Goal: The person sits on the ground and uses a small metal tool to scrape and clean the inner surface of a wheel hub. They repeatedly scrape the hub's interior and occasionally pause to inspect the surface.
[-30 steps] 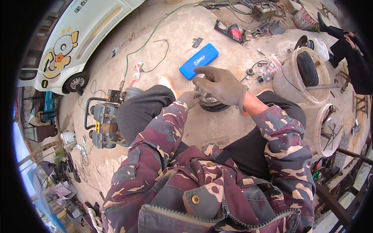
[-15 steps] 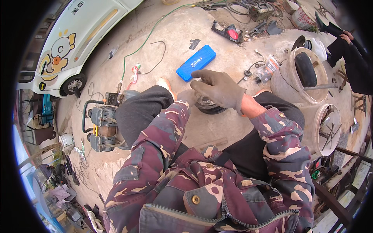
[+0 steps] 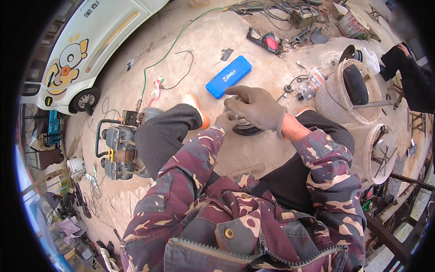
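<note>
The person [image 3: 412,86] seated off to my right has pulled in the dark leg that stretched out earlier; my own hands have barely shifted. The round part [image 3: 247,130], black with a metal middle, lies low between my shoes, partly under my gloved right hand [image 3: 258,108]. Its thumb and forefinger stand apart, curved; I can't tell if those fingers grip anything. My left hand [image 3: 225,121] is at the part's left edge, its fingers mostly hidden, their hold unclear. Around us spreads pale, stained concrete floor [image 3: 240,161]. Just ahead sits a blue case [image 3: 229,77]. On my left is a compressor [image 3: 120,154], a green hose [image 3: 146,77] near it, and a white van [image 3: 113,31] beyond. On my right, one tub [image 3: 327,102] contains a black cylinder [image 3: 356,85], another [image 3: 359,141] metal rods [image 3: 384,158].
</note>
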Demonstrator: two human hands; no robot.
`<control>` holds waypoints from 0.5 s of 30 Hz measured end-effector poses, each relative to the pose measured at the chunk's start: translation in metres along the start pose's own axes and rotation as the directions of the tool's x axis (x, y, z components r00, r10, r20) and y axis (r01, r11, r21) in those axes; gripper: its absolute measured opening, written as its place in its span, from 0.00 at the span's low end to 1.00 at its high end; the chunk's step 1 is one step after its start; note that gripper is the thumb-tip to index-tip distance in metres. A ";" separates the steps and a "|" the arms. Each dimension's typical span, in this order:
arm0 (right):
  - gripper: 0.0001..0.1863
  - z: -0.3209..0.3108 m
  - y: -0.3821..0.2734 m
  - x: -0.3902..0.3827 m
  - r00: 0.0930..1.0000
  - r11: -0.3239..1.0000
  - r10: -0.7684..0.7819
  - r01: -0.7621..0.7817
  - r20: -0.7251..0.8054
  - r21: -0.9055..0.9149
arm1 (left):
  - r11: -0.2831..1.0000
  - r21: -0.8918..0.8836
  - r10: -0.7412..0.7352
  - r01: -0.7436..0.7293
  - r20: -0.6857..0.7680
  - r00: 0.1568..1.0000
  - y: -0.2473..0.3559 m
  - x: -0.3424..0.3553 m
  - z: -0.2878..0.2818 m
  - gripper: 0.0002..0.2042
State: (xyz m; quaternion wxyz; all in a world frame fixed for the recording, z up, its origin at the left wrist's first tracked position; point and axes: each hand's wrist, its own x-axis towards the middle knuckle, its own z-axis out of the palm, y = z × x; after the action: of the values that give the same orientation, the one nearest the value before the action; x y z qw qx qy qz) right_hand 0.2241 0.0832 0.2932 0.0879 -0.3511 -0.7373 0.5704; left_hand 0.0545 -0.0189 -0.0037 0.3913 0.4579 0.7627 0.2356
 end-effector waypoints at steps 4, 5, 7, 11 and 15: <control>0.40 -0.001 -0.002 0.003 1.000 0.998 -0.003 0.004 -0.012 0.061 | 0.990 -0.040 -0.131 0.134 0.071 0.989 0.007 -0.002 0.000 0.15; 0.40 -0.003 -0.003 0.003 1.000 0.998 0.001 0.000 -0.019 0.060 | 0.988 -0.063 -0.138 0.142 0.069 0.988 0.002 0.001 0.005 0.15; 0.38 -0.008 -0.004 0.003 0.999 0.997 0.039 -0.039 -0.002 0.071 | 0.968 -0.191 -0.164 0.166 0.026 0.986 -0.011 0.012 0.014 0.15; 0.32 -0.014 0.002 0.005 0.999 0.993 0.048 -0.048 0.004 0.105 | 0.846 -0.451 -0.318 0.286 0.006 0.948 -0.026 0.033 0.009 0.11; 0.30 -0.016 0.011 0.014 0.991 0.942 0.109 -0.076 -0.082 0.327 | 0.749 -0.630 -0.270 0.207 -0.005 0.963 0.022 0.029 -0.035 0.09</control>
State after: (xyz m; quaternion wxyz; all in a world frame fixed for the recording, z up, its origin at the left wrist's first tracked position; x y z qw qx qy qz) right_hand 0.2274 0.1055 0.2847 0.1536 -0.3941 -0.6114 0.6688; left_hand 0.0290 0.0172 0.0211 0.5105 0.1897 0.7115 0.4440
